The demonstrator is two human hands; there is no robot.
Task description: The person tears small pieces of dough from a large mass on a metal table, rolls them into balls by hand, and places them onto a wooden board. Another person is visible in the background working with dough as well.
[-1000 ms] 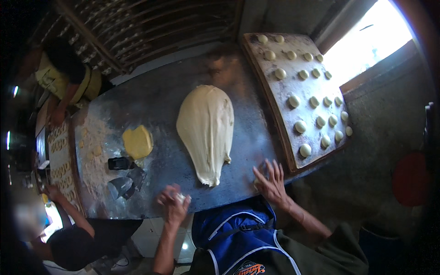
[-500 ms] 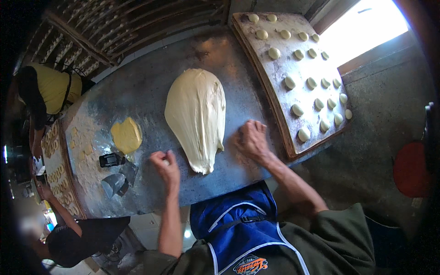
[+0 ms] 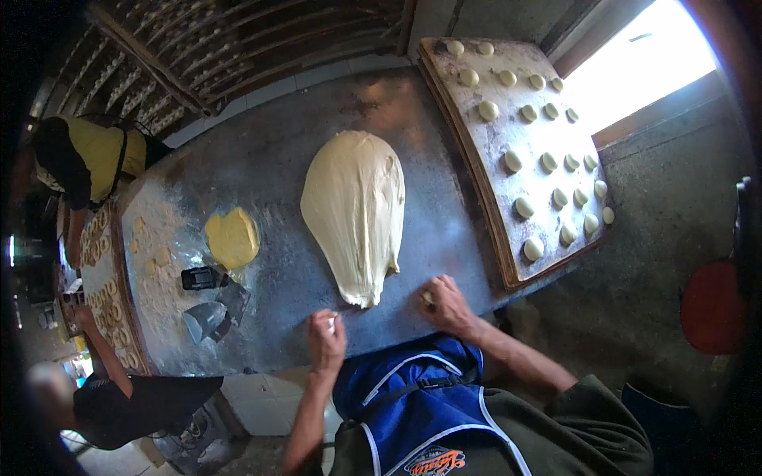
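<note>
A large, smooth, cream-coloured mass of dough [image 3: 355,210] lies on the dark metal table [image 3: 274,317], broad at the far end and narrowing toward me. Just left of its narrow tip, my left hand [image 3: 326,339] is closed, a small pale bit like dough showing between thumb and fingers. To the right of the tip, close to the table's near edge, my right hand [image 3: 451,308] curls around a small pale lump that looks like dough, mostly hidden by the fingers. Neither hand touches the large dough mass.
A tray [image 3: 484,186] with rows of dough balls stands at right. Left are a yellow slab [image 3: 232,238], a black container [image 3: 200,278], a metal scoop [image 3: 204,320] and floured dough scraps. Two people work beside a tray of rings [image 3: 101,305] at far left.
My left hand has moved right and nearer to me, toward the dough's tip. My right hand has drawn back toward me, its fingers now curled. The whole view has shifted slightly.
</note>
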